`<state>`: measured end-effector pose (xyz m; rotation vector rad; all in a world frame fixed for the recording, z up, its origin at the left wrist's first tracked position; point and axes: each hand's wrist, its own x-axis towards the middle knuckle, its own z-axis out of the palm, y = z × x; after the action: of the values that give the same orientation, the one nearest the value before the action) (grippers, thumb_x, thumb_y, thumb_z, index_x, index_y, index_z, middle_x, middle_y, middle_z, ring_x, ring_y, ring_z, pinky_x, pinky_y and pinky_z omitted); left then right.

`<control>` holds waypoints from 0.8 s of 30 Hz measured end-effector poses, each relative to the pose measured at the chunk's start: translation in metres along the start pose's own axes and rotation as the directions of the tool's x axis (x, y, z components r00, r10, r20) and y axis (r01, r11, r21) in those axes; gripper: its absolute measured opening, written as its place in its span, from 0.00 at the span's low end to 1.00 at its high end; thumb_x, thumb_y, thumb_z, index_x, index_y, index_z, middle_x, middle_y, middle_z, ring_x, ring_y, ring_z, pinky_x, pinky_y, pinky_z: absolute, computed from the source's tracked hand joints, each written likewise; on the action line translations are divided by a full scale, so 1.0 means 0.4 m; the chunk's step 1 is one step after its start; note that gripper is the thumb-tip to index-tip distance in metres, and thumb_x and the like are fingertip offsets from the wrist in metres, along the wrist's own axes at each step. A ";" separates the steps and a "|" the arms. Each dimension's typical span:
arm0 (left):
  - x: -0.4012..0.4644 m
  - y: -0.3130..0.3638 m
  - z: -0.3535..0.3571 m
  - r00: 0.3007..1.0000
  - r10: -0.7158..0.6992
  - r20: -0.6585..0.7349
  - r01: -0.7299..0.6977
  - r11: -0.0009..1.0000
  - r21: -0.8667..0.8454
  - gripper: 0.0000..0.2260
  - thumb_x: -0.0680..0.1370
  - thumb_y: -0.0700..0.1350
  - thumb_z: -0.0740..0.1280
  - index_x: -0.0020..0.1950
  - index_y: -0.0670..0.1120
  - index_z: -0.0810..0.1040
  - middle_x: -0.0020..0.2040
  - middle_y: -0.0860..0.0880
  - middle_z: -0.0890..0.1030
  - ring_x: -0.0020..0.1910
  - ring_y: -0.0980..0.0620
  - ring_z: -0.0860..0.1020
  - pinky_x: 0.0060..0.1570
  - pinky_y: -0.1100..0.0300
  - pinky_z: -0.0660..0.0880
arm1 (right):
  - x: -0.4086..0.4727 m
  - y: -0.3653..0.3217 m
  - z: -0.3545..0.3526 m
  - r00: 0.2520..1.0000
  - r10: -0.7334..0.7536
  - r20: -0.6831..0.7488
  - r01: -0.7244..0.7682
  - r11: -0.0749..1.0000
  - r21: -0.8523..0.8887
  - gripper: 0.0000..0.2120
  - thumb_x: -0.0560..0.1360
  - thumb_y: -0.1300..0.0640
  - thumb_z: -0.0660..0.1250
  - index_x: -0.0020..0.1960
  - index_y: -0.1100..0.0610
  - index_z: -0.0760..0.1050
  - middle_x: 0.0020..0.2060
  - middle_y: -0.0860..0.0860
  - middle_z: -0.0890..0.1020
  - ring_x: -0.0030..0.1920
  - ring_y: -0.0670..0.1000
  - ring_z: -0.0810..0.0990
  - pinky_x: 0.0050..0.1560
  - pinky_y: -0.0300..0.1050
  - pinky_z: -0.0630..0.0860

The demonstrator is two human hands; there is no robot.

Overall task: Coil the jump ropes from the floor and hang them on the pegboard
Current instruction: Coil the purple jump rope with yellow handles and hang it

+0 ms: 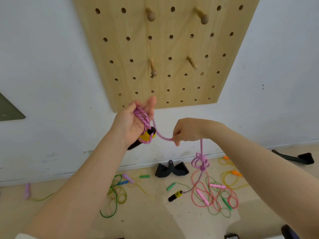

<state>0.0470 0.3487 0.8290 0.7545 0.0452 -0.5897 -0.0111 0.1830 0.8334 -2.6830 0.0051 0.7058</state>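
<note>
Pegboard (165,54) above floor-strewn jump ropes (214,195)

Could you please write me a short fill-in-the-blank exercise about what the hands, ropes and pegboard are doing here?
1. The left hand holds loops of the ____ rope.
2. The right hand ____ the same rope.
3. The pegboard carries ____ wooden pegs.
4. The rope's other handle lies on the ____.

Answers: pink; pinches; four; floor
</note>
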 end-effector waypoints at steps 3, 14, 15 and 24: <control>0.016 -0.024 0.007 0.998 0.053 0.034 -0.051 0.996 -0.070 0.17 0.84 0.44 0.48 0.37 0.45 0.66 0.48 0.39 0.83 0.50 0.44 0.82 0.49 0.46 0.78 | -0.017 -0.039 -0.008 0.992 -0.121 0.033 0.120 0.992 0.027 0.11 0.76 0.53 0.64 0.41 0.56 0.81 0.25 0.44 0.71 0.28 0.43 0.69 0.33 0.34 0.63; -0.017 -0.082 0.000 0.931 -0.312 0.191 0.192 0.861 0.471 0.18 0.82 0.53 0.50 0.37 0.47 0.68 0.22 0.53 0.64 0.14 0.60 0.55 0.19 0.71 0.52 | -0.019 -0.017 -0.083 0.854 -0.197 -0.482 0.302 0.941 0.150 0.12 0.68 0.51 0.74 0.36 0.55 0.73 0.27 0.45 0.69 0.28 0.43 0.65 0.30 0.34 0.63; -0.013 -0.067 -0.008 0.900 -0.369 0.233 0.237 0.861 0.450 0.19 0.80 0.55 0.50 0.35 0.48 0.70 0.22 0.53 0.62 0.14 0.61 0.55 0.18 0.71 0.53 | -0.011 0.003 -0.072 0.836 -0.142 -0.531 0.329 0.903 0.277 0.14 0.67 0.52 0.75 0.35 0.54 0.70 0.27 0.45 0.69 0.27 0.43 0.65 0.31 0.35 0.65; -0.016 0.006 0.002 0.945 0.112 0.306 -0.022 0.958 -0.285 0.13 0.82 0.42 0.53 0.44 0.39 0.73 0.34 0.46 0.80 0.20 0.59 0.67 0.21 0.66 0.65 | 0.044 0.095 0.093 0.984 -0.160 -0.079 0.175 0.775 0.607 0.14 0.81 0.56 0.56 0.40 0.56 0.73 0.28 0.48 0.69 0.30 0.49 0.68 0.41 0.48 0.71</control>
<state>0.0428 0.3525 0.8327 0.3781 -0.1938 -0.6185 -0.0171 0.1619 0.7818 -2.0291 0.0000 0.5024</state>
